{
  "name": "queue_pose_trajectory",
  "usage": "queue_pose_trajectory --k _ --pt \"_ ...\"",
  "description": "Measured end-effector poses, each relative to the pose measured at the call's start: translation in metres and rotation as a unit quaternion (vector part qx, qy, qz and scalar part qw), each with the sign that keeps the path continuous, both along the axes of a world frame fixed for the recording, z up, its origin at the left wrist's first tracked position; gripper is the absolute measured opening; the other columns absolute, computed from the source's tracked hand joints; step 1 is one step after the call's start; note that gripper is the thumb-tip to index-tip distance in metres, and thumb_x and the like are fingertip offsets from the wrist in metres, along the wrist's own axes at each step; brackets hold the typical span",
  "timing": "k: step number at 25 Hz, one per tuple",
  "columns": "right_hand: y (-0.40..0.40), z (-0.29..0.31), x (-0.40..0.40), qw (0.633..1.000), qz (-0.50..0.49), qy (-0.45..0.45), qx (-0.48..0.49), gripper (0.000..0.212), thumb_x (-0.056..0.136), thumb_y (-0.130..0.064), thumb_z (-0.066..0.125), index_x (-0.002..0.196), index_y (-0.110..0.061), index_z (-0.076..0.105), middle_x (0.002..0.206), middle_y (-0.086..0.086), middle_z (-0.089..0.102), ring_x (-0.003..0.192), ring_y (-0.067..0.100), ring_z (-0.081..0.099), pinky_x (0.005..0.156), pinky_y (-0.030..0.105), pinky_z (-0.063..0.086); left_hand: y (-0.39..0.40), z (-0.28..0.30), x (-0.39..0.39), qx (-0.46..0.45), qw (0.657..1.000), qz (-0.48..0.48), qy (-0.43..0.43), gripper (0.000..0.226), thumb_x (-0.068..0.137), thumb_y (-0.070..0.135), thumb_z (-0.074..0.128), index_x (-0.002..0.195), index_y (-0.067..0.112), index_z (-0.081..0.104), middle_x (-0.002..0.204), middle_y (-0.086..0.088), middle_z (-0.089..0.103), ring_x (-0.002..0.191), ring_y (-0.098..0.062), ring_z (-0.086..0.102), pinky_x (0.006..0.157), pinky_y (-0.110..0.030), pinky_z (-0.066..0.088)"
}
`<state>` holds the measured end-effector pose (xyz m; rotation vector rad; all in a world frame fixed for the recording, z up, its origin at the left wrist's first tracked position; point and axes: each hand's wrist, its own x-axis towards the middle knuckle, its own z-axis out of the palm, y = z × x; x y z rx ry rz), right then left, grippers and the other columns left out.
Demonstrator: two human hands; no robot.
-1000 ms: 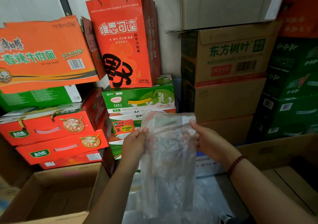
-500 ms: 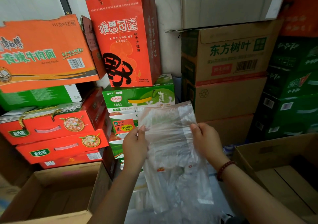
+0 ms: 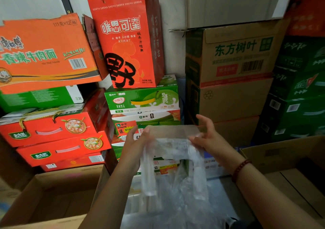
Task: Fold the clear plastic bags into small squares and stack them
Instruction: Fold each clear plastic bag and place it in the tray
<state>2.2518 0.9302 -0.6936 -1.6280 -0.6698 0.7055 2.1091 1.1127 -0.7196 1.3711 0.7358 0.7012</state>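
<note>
Nearest, a heap of loose clear plastic (image 3: 177,209) lies low between the person's forearms, flanked by an open cardboard box (image 3: 52,193) on the left and another open box (image 3: 288,151) on the right. Above it, the clear plastic bag (image 3: 172,146) hangs in the air, now folded over at the top; a second ago it was full-length, top edge higher. Left hand (image 3: 135,140) pinches the bag's left edge, fingers closed on it. Right hand (image 3: 204,135) pinches the right edge with thumb and forefinger, other fingers splayed. Handles dangle below. Judged: first fold under way, several more needed; no finished stack visible. Behind: green milk-drink cartons (image 3: 142,100), red gift bag (image 3: 126,38), brown cartons (image 3: 232,66).
</note>
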Motion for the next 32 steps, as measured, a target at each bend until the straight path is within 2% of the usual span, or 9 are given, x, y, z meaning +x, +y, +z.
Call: queue_pose_trajectory --k 2,5,8,13,17,21,24,28,32 --pt "-0.001 0.002 0.002 0.999 -0.012 -0.044 0.018 0.049 0.091 -0.009 0.059 0.132 -0.03 0.044 0.084 0.009 0.064 0.07 0.012 0.065 0.061 0.025 0.055 0.001 0.004 -0.006 0.013 0.996 -0.09 -0.005 0.058 0.075 0.03 0.078 0.128 0.039 0.056 0.126 0.001 0.06 0.12 -0.018 0.055 0.095 -0.03 0.043" --pt "-0.004 0.005 0.004 0.996 0.006 -0.087 0.004 0.022 0.095 -0.013 0.052 0.104 -0.028 0.066 0.092 -0.008 0.063 0.082 0.003 0.06 0.062 0.015 0.047 -0.001 0.013 -0.011 0.099 0.989 -0.112 0.015 0.026 0.081 0.009 0.073 0.097 0.029 0.073 0.107 0.006 0.071 0.109 -0.013 0.062 0.079 -0.015 0.049" --pt "-0.005 0.006 0.008 0.996 0.013 -0.088 0.006 0.019 0.094 -0.017 0.055 0.105 -0.027 0.066 0.104 -0.008 0.063 0.094 0.006 0.058 0.067 0.017 0.048 -0.004 0.018 -0.014 0.159 0.981 -0.11 0.03 0.028 0.08 0.003 0.071 0.095 0.026 0.072 0.106 0.008 0.069 0.102 -0.005 0.062 0.076 -0.01 0.05" --pt "-0.006 0.007 0.011 0.994 0.023 -0.103 -0.026 0.031 0.088 -0.014 0.062 0.119 -0.023 0.061 0.107 -0.007 0.06 0.094 0.007 0.059 0.064 0.018 0.053 -0.004 0.016 -0.014 0.227 0.968 -0.071 0.077 0.032 0.079 0.002 0.073 0.108 0.016 0.071 0.096 0.013 0.067 0.091 0.006 0.059 0.076 -0.007 0.049" --pt "-0.006 0.009 0.012 0.969 0.015 -0.23 -0.092 0.022 0.092 -0.016 0.058 0.112 -0.024 0.062 0.096 -0.013 0.057 0.084 0.001 0.056 0.059 0.014 0.047 -0.006 0.015 -0.012 0.261 0.958 -0.037 0.113 0.022 0.078 0.004 0.074 0.099 0.012 0.075 0.086 0.005 0.071 0.083 0.004 0.06 0.079 -0.011 0.047" --pt "0.0 0.003 0.015 0.929 -0.036 -0.34 -0.143 0.007 0.095 -0.022 0.054 0.096 -0.023 0.06 0.108 -0.002 0.05 0.091 0.009 0.052 0.078 0.021 0.047 -0.009 0.015 -0.01 0.325 0.934 -0.03 0.146 0.007 0.08 0.011 0.074 0.079 0.018 0.075 0.077 0.004 0.07 0.072 -0.006 0.062 0.068 -0.017 0.045" --pt "0.001 0.0 0.023 0.961 -0.041 -0.242 -0.126 0.012 0.096 -0.028 0.051 0.09 -0.019 0.057 0.115 0.002 0.048 0.096 0.018 0.054 0.084 0.032 0.051 -0.004 0.016 -0.01 0.28 0.949 -0.046 0.135 0.009 0.085 0.016 0.07 0.076 0.016 0.069 0.081 -0.001 0.066 0.073 -0.01 0.056 0.067 -0.02 0.044" --pt "0.003 0.001 0.02 0.993 -0.075 -0.087 -0.038 0.021 0.099 -0.029 0.046 0.095 -0.015 0.061 0.096 0.008 0.062 0.088 0.023 0.061 0.076 0.036 0.052 -0.008 0.015 -0.002 0.043 0.998 -0.051 0.005 0.015 0.094 0.018 0.058 0.084 0.011 0.066 0.088 -0.008 0.065 0.083 -0.02 0.059 0.079 -0.038 0.048" --pt "0.01 -0.002 0.009 0.972 -0.157 -0.176 -0.006 0.029 0.101 -0.027 0.041 0.076 -0.017 0.051 0.072 0.001 0.053 0.065 0.012 0.049 0.057 0.024 0.038 -0.025 0.013 0.011 0.126 0.989 0.082 0.008 0.023 0.098 0.025 0.05 0.08 0.011 0.056 0.064 -0.002 0.05 0.059 -0.014 0.046 0.061 -0.03 0.038"
